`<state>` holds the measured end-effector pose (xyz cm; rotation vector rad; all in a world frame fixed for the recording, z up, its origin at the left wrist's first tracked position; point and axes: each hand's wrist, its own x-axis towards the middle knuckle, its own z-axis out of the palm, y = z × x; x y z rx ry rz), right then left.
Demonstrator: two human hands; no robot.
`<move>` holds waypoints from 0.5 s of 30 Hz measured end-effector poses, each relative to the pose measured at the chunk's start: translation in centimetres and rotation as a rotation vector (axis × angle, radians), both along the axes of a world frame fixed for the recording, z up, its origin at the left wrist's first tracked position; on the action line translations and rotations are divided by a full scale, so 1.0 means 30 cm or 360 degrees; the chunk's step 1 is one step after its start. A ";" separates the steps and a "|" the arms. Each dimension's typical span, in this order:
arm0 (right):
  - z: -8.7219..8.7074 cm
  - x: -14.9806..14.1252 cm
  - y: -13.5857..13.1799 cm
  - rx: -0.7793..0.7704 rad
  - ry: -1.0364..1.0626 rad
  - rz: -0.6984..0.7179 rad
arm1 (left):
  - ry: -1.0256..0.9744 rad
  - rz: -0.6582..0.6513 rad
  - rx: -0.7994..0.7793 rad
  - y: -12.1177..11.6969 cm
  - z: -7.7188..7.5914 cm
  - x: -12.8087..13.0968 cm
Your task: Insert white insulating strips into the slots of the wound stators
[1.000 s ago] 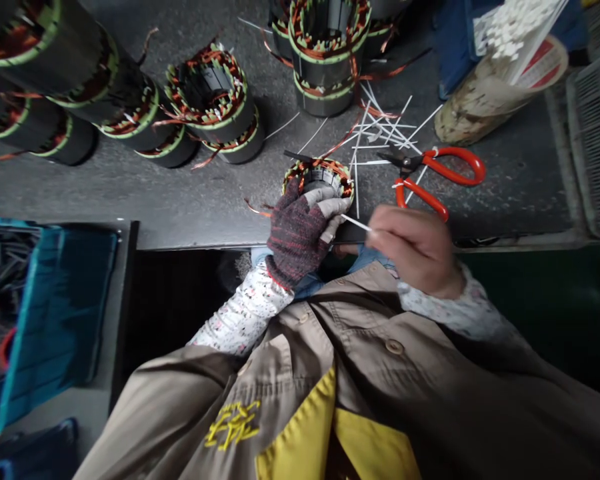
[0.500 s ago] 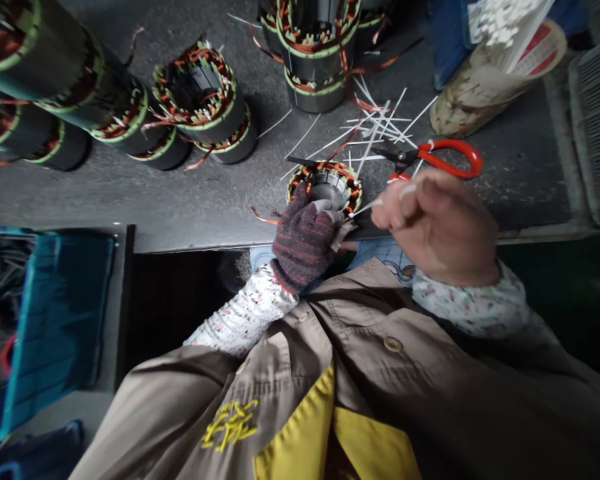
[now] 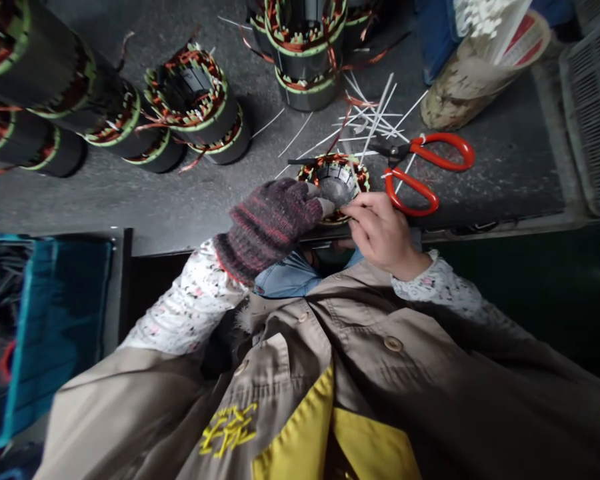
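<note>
A motor stator (image 3: 354,175) with copper windings and a pale green rim stands at the bench's front edge. My left hand (image 3: 280,220), in a dark knitted glove with bare fingertips, is closed on its near left rim. My right hand (image 3: 383,230), bare, pinches at the near right rim, its fingertips close to the left ones. Whatever lies in that pinch is hidden. Red-handled scissors (image 3: 399,155) lie open just right of the stator. White cable ties (image 3: 375,123) are strewn behind it.
Stacked stators (image 3: 200,110) stand at the left, with another stack (image 3: 307,73) at the back. A stained cylindrical holder (image 3: 460,87) bears white pieces and a tape roll. At right is a grey plastic basket (image 3: 593,127); a teal crate (image 3: 63,300) is lower left.
My right hand has come down and left from above the scissors to the stator's rim, uncovering the handles. My left hand has turned and shifted slightly left. The view has shifted slightly.
</note>
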<state>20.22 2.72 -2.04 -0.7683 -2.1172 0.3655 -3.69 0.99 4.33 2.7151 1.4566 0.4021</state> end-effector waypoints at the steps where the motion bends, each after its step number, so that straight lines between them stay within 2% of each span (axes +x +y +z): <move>1: -0.018 -0.004 -0.002 -0.0005 -0.0047 -0.0008 | 0.0078 -0.0084 -0.0013 0.022 -0.004 -0.006; 4: -0.030 -0.015 -0.007 -0.0085 -0.0074 0.0012 | 0.0043 -0.0241 -0.0103 0.064 -0.018 -0.013; 6: -0.007 -0.006 0.005 -0.0120 -0.0016 0.0022 | -0.0048 -0.0289 -0.0060 0.067 -0.013 -0.012; 8: 0.026 0.026 0.055 -0.0075 0.0114 -0.0109 | -0.0082 -0.0359 0.0073 0.057 0.008 -0.009; 10: 0.056 0.083 0.157 0.0044 0.0298 -0.0402 | -0.0060 -0.0460 0.0163 0.047 0.035 -0.003; 12: 0.073 0.156 0.300 0.0173 0.0476 -0.0721 | -0.0039 -0.0568 0.0160 0.051 0.053 0.003; 15: 0.072 0.255 0.526 0.0302 0.0505 -0.0990 | -0.0030 -0.0670 0.0104 0.081 0.041 0.009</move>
